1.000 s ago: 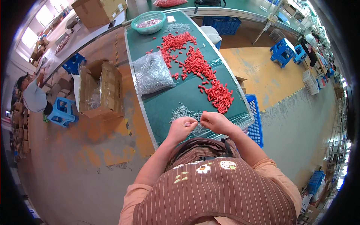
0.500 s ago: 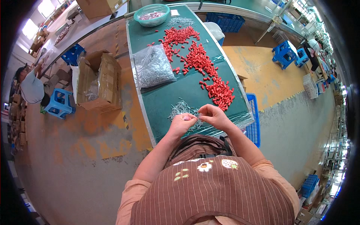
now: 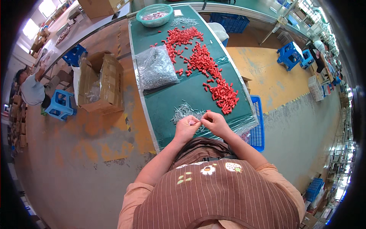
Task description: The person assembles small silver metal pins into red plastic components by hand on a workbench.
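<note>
Over the near end of the green-topped table (image 3: pixel 160 108), my two hands are close together with their fingertips almost meeting. My left hand (image 3: pixel 186 129) is closed around a small pinkish, partly clear piece (image 3: pixel 191 122); its kind is too small to tell. My right hand (image 3: pixel 215 124) is in a pinch beside it, and whatever lies between those fingers is too small to make out. Under and behind the hands spreads a pile of thin silvery metal pins (image 3: pixel 183 111). Farther right lies a heap of small red cylindrical pieces (image 3: pixel 225 98), running on toward the far end.
A clear bag of metal pieces (image 3: pixel 155 68) rests on the table's left side. At the far end stand a green basket (image 3: pixel 154 16) and more loose pins (image 3: pixel 184 21). A blue crate (image 3: pixel 258 126) sits by the right edge; an open carton (image 3: pixel 100 82) stands left, near another person (image 3: pixel 33 89).
Both hands have drawn slightly toward me. My right hand has moved a little left and down, its fingertips staying by those of my left hand.
</note>
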`<state>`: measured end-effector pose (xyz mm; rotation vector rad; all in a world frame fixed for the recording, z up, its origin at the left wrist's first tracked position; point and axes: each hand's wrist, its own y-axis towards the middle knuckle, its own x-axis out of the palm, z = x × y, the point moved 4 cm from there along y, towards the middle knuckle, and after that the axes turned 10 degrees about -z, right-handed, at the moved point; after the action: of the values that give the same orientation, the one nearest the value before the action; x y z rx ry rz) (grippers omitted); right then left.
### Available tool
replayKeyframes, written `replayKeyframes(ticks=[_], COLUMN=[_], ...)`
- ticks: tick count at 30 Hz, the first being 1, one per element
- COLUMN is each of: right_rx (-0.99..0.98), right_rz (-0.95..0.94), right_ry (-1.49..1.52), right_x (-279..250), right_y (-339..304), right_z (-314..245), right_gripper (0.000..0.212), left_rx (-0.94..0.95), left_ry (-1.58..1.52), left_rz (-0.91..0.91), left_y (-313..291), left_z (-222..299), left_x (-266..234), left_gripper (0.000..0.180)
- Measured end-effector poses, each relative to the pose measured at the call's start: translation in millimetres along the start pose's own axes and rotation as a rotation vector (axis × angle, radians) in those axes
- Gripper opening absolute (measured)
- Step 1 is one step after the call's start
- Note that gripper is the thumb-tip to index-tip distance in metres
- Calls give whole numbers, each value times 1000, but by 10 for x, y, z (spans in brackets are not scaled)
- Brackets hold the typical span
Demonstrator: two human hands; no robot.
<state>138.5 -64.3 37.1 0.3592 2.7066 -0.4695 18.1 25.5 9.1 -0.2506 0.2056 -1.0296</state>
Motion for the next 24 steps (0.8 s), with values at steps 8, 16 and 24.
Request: replayKeyframes(ticks=[8, 16, 24], right_rx=[44, 94, 66], right_rz=[2, 93, 55], right_ry=[-63, -138, -180], right_x=[55, 199, 235], right_y=[5, -41, -43], right_z=[37, 112, 120], right_gripper=[19, 17, 17], left_rx=[-5, 220, 134], left_ry=[108, 187, 188], left_rz=[-11, 112, 176], left_y=[3, -106, -68], left_z=[-83, -47, -155], left_x=[4, 43, 11], left_gripper=[11, 10, 13])
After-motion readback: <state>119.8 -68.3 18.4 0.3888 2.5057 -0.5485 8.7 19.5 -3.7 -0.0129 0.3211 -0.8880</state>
